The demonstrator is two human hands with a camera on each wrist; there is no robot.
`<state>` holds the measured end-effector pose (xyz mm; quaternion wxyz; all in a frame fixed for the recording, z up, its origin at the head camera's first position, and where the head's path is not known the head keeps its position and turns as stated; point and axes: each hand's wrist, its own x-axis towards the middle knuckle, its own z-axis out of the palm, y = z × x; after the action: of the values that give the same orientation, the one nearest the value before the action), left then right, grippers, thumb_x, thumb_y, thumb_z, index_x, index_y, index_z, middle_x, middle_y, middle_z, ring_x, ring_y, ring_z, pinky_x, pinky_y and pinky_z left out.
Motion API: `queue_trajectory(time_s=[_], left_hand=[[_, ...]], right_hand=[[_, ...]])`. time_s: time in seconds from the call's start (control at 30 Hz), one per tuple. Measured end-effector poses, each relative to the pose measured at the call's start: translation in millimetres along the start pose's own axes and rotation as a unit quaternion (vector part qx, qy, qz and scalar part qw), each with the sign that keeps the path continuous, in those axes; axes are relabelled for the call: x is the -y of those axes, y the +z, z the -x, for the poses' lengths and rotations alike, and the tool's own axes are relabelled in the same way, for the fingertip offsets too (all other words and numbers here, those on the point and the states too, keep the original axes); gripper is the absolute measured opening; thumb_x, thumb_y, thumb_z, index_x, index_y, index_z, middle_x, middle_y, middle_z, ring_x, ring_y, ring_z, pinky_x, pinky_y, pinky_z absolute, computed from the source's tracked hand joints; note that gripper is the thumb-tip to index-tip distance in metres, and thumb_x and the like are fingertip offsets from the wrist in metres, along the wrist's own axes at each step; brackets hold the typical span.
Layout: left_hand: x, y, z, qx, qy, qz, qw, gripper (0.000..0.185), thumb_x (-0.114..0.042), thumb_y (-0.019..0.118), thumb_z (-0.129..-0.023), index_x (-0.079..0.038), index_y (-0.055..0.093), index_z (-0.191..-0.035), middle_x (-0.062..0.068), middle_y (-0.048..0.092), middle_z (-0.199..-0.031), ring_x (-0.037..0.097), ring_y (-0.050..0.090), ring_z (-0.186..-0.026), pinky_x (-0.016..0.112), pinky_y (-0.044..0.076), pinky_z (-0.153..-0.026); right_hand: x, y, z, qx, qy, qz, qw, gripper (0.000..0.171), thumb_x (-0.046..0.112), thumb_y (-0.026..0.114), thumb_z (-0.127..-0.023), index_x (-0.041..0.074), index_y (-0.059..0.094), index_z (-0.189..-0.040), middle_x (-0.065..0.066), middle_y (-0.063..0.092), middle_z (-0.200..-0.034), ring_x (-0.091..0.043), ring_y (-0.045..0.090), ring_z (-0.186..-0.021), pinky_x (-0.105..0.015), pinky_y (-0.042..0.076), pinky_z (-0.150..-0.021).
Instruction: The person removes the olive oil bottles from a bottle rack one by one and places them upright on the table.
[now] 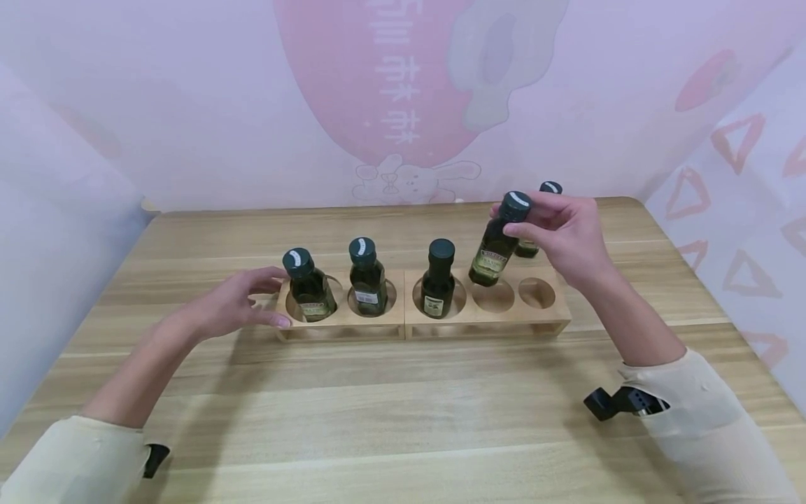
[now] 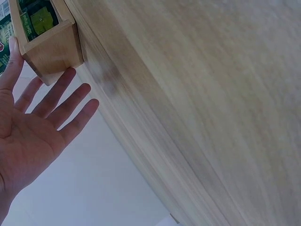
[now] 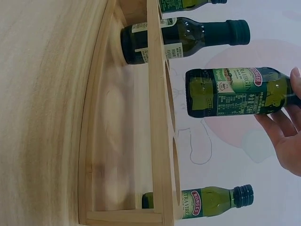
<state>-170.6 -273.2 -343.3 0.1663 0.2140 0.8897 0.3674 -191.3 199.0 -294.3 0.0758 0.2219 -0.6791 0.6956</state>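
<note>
My right hand [image 1: 569, 231] grips the dark green olive oil bottle [image 1: 489, 257] near its cap, tilted above a round hole of the wooden bottle rack [image 1: 403, 318]. In the right wrist view this olive oil bottle [image 3: 235, 92] is clear of the rack, its base toward the hole. At the rack's left end my left hand [image 1: 229, 306] rests with fingers extended; in the left wrist view the left hand [image 2: 35, 127] has its thumb along the rack's edge. Three bottles stand in holes: a left one [image 1: 311, 294], a second one [image 1: 368, 283] and a slimmer one [image 1: 437, 280].
Behind the rack's right part, another olive oil bottle [image 1: 527, 248] stands partly hidden by my right hand. An unfilled round hole [image 1: 537, 293] is at the rack's right end. The wooden table [image 1: 403, 413] meets a patterned backdrop [image 1: 220, 126] at its far edge.
</note>
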Motion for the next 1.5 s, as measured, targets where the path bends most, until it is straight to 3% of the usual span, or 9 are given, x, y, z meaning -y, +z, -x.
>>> queue_trajectory(time_s=[0.27, 0.73, 1.5], left_hand=[[0.2, 0.1, -0.8, 0.000, -0.003, -0.004, 1.0000, 0.067, -0.017, 0.083, -0.089, 0.005, 0.051, -0.144, 0.026, 0.059, -0.141, 0.053, 0.049, -0.135, 0.068, 0.046, -0.103], [1.3, 0.5, -0.1, 0.000, -0.005, -0.004, 1.0000, 0.067, -0.017, 0.084, -0.089, 0.004, 0.051, -0.144, 0.026, 0.059, -0.141, 0.052, 0.049, -0.135, 0.068, 0.046, -0.103], [0.0, 1.2, -0.8, 0.003, -0.002, 0.003, 1.0000, 0.067, -0.017, 0.083, -0.089, 0.005, 0.051, -0.143, 0.026, 0.059, -0.141, 0.053, 0.049, -0.135, 0.068, 0.045, -0.104]], right_hand=[[-1, 1, -4, -0.028, 0.006, -0.018, 0.999, 0.036, -0.022, 0.071, -0.085, 0.001, 0.078, -0.112, -0.007, 0.080, -0.099, -0.017, 0.078, -0.093, -0.027, 0.060, -0.089], [-4, 2, -13, -0.056, 0.022, -0.043, 0.997, 0.033, -0.020, 0.074, -0.084, -0.003, 0.077, -0.112, -0.010, 0.080, -0.100, -0.016, 0.078, -0.094, -0.025, 0.058, -0.093], [-19, 0, -26, -0.088, 0.048, -0.022, 0.995, 0.032, -0.018, 0.076, -0.084, 0.001, 0.078, -0.110, -0.002, 0.080, -0.094, -0.013, 0.077, -0.092, -0.024, 0.058, -0.090]])
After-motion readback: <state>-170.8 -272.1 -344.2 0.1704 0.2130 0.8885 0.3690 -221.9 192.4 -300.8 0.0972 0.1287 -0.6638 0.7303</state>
